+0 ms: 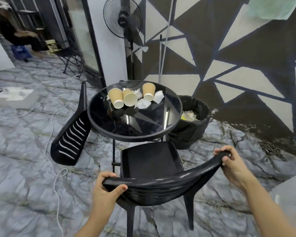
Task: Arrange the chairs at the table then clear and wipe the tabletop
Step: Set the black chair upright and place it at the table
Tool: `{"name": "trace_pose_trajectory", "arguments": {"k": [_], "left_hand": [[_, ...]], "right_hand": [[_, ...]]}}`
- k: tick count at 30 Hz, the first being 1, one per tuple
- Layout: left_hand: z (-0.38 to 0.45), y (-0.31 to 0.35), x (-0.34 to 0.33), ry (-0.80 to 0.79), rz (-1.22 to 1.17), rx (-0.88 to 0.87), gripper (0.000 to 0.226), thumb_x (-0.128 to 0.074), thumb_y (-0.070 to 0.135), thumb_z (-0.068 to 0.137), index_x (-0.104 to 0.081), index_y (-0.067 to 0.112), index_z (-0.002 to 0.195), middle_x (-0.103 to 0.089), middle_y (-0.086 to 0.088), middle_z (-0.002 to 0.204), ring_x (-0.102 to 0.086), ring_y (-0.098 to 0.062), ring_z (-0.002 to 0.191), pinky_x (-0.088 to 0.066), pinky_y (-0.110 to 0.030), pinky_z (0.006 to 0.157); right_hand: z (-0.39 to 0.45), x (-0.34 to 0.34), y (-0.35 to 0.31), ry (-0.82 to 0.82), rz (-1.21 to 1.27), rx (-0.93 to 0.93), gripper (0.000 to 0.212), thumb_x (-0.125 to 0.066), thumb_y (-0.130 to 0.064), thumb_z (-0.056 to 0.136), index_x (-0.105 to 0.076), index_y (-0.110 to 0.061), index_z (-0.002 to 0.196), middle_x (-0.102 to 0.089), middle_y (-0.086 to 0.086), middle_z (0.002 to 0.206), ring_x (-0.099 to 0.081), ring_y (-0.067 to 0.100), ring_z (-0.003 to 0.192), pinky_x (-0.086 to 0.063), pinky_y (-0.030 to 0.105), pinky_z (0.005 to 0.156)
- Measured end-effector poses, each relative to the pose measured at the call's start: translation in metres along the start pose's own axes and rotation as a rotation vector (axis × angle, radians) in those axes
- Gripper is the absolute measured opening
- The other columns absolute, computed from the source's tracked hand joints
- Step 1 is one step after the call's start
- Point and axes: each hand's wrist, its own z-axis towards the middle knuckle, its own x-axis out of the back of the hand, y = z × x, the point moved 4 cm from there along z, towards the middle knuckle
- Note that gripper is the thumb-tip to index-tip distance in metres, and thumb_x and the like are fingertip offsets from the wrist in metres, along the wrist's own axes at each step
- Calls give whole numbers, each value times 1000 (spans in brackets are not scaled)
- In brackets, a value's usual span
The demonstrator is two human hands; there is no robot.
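Observation:
A black plastic chair point(150, 161) stands just in front of me, its seat facing the round black glass table point(109, 130). My left hand point(106, 190) grips the left end of its curved backrest, and my right hand point(232, 165) grips the right end. A second black chair point(72, 139) leans against the table's left rim. On the tabletop's far side lie three tan paper cups point(130, 98), two on their sides and one upside down, among crumpled white tissues point(143, 103).
A black bin point(191, 129) lined with a bag and holding rubbish stands right of the table by the patterned wall. A standing fan point(125, 17) and a pole are behind the table. White cables point(55, 151) and a white box point(15, 97) lie on the marble floor at left.

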Motion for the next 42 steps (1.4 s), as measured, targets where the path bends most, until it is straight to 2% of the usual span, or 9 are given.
{"name": "trace_pose_trajectory", "arguments": {"k": [6, 9, 14, 20, 23, 27, 31, 33, 42], "left_hand": [[-12, -4, -48, 37, 8, 18, 39, -74, -4, 69, -58, 28, 83, -63, 1, 89, -61, -12, 82, -52, -23, 76], [-6, -1, -52, 14, -9, -20, 37, -72, -5, 68, -58, 27, 80, -63, 0, 93, -62, -9, 86, -51, -11, 75], [22, 13, -52, -57, -28, -16, 51, -86, 39, 44, -55, 20, 80, -60, -2, 97, -61, -4, 90, -49, -12, 82], [27, 12, -45, -40, -40, -21, 51, -86, 53, 41, -59, 28, 77, -63, 2, 95, -62, -5, 92, -51, -16, 85], [8, 3, -49, 2, -24, -52, 26, -81, 19, 67, -60, 29, 77, -63, 1, 90, -63, 1, 81, -51, -10, 76], [-11, -10, -54, 74, 28, -42, 38, -64, -14, 73, -55, 21, 85, -59, -6, 89, -62, 1, 74, -51, -11, 71], [-7, -6, -53, 25, -1, -19, 34, -67, -10, 70, -56, 20, 81, -59, -6, 86, -63, -1, 72, -52, -12, 68], [-8, -5, -52, -7, -12, -21, 30, -72, 0, 64, -56, 20, 80, -59, -2, 81, -62, -1, 69, -52, -12, 65], [-5, -7, -45, -62, 31, 73, 41, -80, 37, 47, -59, 24, 79, -62, 4, 77, -61, -9, 72, -53, -19, 65]], "right_hand": [[28, 38, -7, -51, -127, -44, 15, -50, -10, 88, -61, -20, 89, -54, 4, 99, -52, 16, 90, -43, 26, 79], [30, 39, -6, -67, -157, -22, 12, -52, -10, 85, -58, -19, 90, -50, 4, 95, -49, 15, 84, -43, 18, 72], [26, 33, -1, -45, -127, 66, 16, -60, -13, 76, -54, -21, 89, -49, 1, 91, -46, 16, 81, -39, 26, 74], [27, 26, 0, -60, -163, 84, 30, -67, -24, 68, -56, -29, 95, -52, -2, 98, -49, 14, 87, -42, 27, 77], [35, 31, -2, -104, -166, 46, 41, -68, -27, 66, -51, -33, 103, -53, 1, 114, -52, 13, 98, -44, 26, 80], [39, 36, -7, -157, -208, -12, 83, -84, -61, 36, -51, -30, 105, -54, -5, 114, -51, 8, 103, -42, 24, 79], [39, 42, 1, -138, -159, 10, 30, -67, -16, 77, -51, -29, 99, -54, 0, 110, -51, 20, 105, -44, 25, 78], [37, 46, 8, -109, -135, 30, 33, -54, 1, 85, -52, -29, 99, -53, 1, 109, -54, 13, 98, -50, 19, 74], [28, 44, 8, -76, -132, 50, 35, -57, -4, 82, -54, -33, 102, -55, -4, 109, -52, 10, 104, -43, 30, 86]]}}
